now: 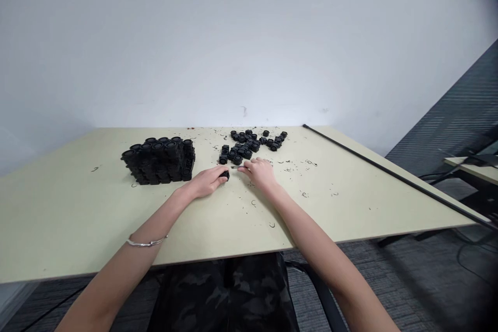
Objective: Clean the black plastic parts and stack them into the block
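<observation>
My left hand (pixel 205 181) is closed around a small black plastic part (pixel 224 174), pressing it near the tabletop. To its right, my right hand (pixel 260 171) is closed on a slim knife-like tool (pixel 236 167) whose thin tip points left toward the black part. A small gap appears between the tip and the part; most of the tool is hidden by my fingers. Just beyond both hands lies a loose group of similar black plastic parts (pixel 241 151) with round tops. Left of my left hand stands a stacked block of such parts (pixel 157 161), several rows wide.
Thin curled black shavings (pixel 305 195) are scattered over the pale table (pixel 78 207), mostly to the right and back. A long black pole (pixel 373 167) lies along the table's right side. A white wall (pixel 233 46) rises behind the table.
</observation>
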Demonstrator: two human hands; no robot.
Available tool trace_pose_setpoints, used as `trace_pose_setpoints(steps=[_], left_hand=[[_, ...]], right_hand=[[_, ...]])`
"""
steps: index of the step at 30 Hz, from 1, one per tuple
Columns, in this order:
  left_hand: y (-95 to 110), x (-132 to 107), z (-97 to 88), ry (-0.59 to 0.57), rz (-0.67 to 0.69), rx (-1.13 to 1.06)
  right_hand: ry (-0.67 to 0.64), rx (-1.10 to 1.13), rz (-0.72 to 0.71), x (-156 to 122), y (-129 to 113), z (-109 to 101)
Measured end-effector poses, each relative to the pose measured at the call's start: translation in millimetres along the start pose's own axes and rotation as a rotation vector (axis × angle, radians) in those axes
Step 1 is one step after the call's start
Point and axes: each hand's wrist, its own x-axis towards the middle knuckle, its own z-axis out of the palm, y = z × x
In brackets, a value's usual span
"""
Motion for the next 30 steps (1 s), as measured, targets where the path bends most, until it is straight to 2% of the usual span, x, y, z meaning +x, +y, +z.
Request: trace_pose_setpoints(steps=[4,10,13,16,20,23,26,28,30], left_hand=[[11.8,1.8,0.7,0.021,0.031,-0.137],[3.7,3.4,2.5,0.102,-0.036,-0.294],[3.2,4.2,4.1,0.172,-0.004,-0.424],[12.3,4.4,3.6,0.193,0.059,-0.506],[43.4,-2.0,-3.7,0.164,0.163,-0.542],[78.1,-15.3,-12.4,0.184,0.242,-0.601],[112.5,-34.2,-21.0,0.206,0.360,-0.619],[131.2,-47.5,-25.4,0.193,0.401,-0.633],[145.8,-59.7,-28.3,0.180,0.401,-0.662]], right_hand=[[0.129,0.054,0.104,0.2,13.8,-6.9],[0.320,0.282,0.268,-2.6,19.4,-16.2],[0.333,0.514,0.284,-2.8,14.9,-17.3],[0.334,0.847,0.295,-0.8,7.1,-18.2],[0.270,1.370,0.330,0.5,-7.2,-30.0],[0.249,1.654,0.281,-11.7,-22.3,-52.3],[0.136,1.819,0.214,-42.1,-42.5,-79.8],[0.029,1.890,0.175,-67.5,-56.6,-96.2],[-0.016,1.943,0.133,-90.7,-68.2,-108.9]])
